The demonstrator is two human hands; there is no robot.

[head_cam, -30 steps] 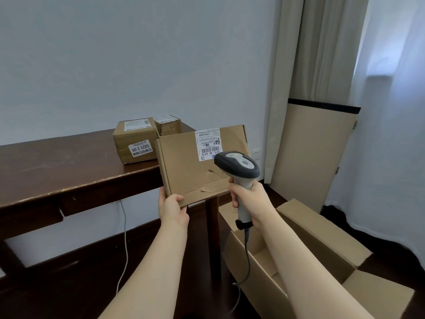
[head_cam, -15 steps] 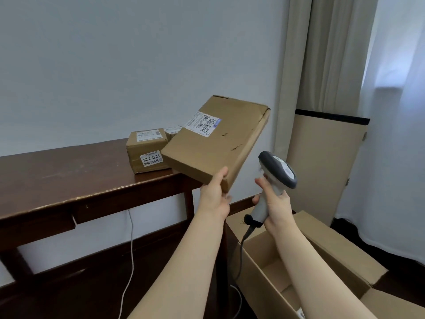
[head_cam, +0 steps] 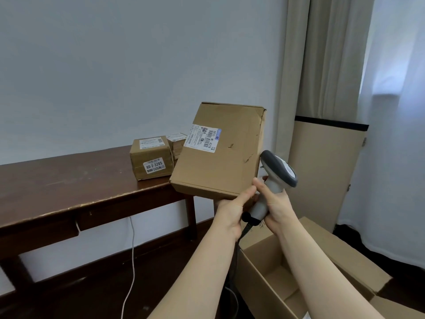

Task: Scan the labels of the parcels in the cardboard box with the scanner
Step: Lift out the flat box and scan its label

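The flat parcel (head_cam: 220, 171) is up in the air, tipped a little, with its big brown face turned to the camera. A white label (head_cam: 204, 139) sits on the upper left part of that face, and its writing runs sideways.

The left hand (head_cam: 232, 212) holds the flat parcel by its bottom right corner. The thumb lies on the front and the other fingers are hidden behind the parcel.

The right hand (head_cam: 276, 203) is just right of that same corner, close beside the left hand. Its fingers are wrapped round the grey handle of the scanner (head_cam: 278, 173). The dark head of the scanner is right next to the parcel's right edge. I cannot tell if it touches.

Left of the flat parcel and behind it, a small parcel (head_cam: 151, 157) with two labels stands on the brown tabletop (head_cam: 69, 180). A second small parcel (head_cam: 178, 143) peeks out between the two.

Below the flat parcel and to the right, the cardboard box (head_cam: 264, 268) stands open on the floor, under the two arms. A white cable (head_cam: 132, 261) hangs down below and to the left of the parcel.
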